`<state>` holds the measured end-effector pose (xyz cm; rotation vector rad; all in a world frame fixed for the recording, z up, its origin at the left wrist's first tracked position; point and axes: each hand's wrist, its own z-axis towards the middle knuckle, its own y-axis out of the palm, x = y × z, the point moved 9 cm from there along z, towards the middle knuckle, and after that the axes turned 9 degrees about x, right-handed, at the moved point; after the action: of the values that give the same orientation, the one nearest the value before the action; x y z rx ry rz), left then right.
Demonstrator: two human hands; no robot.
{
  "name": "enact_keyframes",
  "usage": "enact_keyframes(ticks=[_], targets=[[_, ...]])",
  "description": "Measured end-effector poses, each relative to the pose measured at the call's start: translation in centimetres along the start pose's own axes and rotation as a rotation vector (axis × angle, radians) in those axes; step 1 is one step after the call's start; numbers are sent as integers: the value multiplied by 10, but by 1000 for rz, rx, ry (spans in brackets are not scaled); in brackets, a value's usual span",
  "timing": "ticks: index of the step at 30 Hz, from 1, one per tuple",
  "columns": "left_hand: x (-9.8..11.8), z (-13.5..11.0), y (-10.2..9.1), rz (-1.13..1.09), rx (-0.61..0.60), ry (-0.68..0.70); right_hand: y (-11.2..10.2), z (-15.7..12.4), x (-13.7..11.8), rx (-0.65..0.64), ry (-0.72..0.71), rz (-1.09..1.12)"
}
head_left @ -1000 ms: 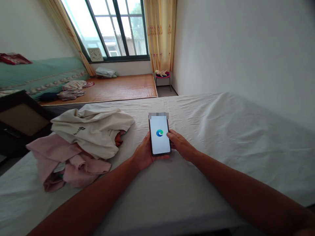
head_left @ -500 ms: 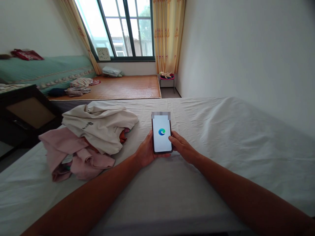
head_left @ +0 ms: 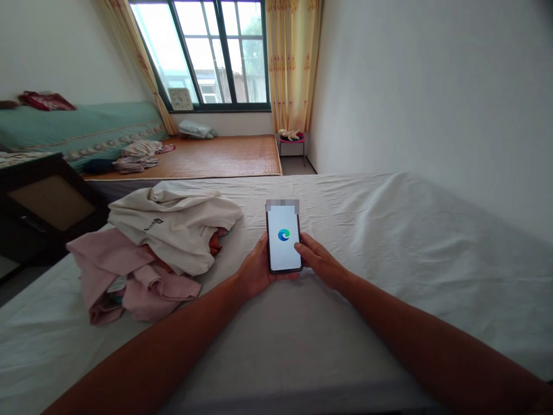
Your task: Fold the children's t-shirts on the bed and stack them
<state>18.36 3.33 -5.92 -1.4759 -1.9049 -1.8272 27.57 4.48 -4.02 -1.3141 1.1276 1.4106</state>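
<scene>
A smartphone (head_left: pixel 283 253) in a dark case is held upright between my two hands, its white screen lit with a blue-green swirl logo. The top strip of the screen is blurred out. My left hand (head_left: pixel 256 270) wraps the phone's left side and lower edge, with fingers passing behind it. My right hand (head_left: pixel 320 258) grips the right side, its thumb over the screen's right edge. The fingers behind the phone are mostly hidden. To the left lie a crumpled cream garment (head_left: pixel 177 225) with dark lettering and a pink garment (head_left: pixel 147 285).
A white sheet (head_left: pixel 389 242) covers the bed under my arms. Beyond it stands a low bed with a brown mat (head_left: pixel 224 154) and clothes. A dark cabinet (head_left: pixel 47 202) is at left, a small stool (head_left: pixel 291 139) by the curtain, and a clock (head_left: pixel 180 99) at the window.
The whole view has shifted slightly, so things sit a little lower. My right thumb is slightly farther in over the screen's edge. Both hands still hold the phone, and the logo stays on screen.
</scene>
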Motion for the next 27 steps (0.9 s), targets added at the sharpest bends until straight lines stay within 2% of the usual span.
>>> enact_keyframes(ticks=[18, 27], targets=[[-1, 0, -1, 1, -15, -5, 2, 0, -4, -14, -24, 6], [0, 0, -3, 20, 18, 8, 3, -1, -5, -11, -1, 31]])
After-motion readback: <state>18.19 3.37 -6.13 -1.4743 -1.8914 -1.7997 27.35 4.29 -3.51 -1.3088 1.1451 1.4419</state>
